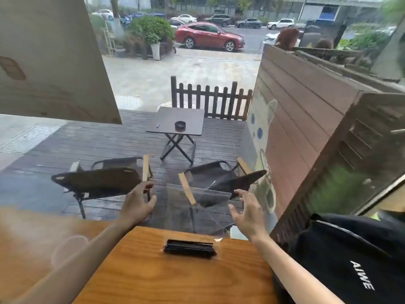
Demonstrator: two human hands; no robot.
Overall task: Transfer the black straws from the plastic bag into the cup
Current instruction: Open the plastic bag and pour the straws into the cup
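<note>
The black straws [190,248] lie bundled at the bottom of the clear plastic bag [197,207], standing at the wooden table's [153,270] far edge. Light, slippery film, I'd guess; best pinched at its top corners. Both the left hand [137,204] and the right hand [246,210] hover beside it, fingers spread, holding nothing.

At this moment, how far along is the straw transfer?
Nothing looks done: the black straws lie bundled in the clear plastic bag on the wooden table. In hand: nothing; left hand and right hand hover open either side of the bag. Left: the whole transfer. No cup is clearly visible.
</note>
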